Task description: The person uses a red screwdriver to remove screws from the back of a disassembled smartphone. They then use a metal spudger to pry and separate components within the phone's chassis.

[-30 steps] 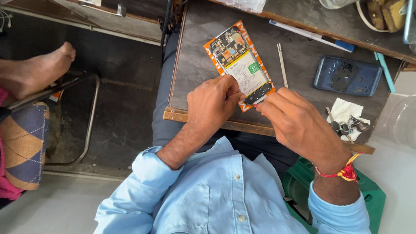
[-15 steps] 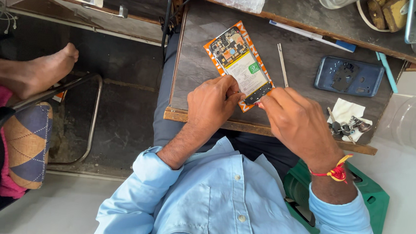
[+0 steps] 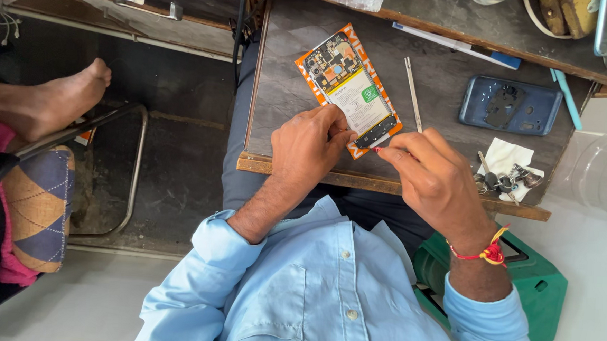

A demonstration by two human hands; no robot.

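Your left hand (image 3: 310, 144) steadies the opened orange-framed phone (image 3: 349, 88) on the grey desk (image 3: 446, 88); your right hand (image 3: 431, 178) pinches a small red-tipped tool (image 3: 376, 149). A slip could gouge the board.

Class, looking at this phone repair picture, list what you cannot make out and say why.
Head view:
- Lower end of the opened phone: covered by the left hand and right hand.
- What the right fingertips pinch: too small.
- Small parts on the white cloth: too small.
- Top-right containers: cut off by the edge.
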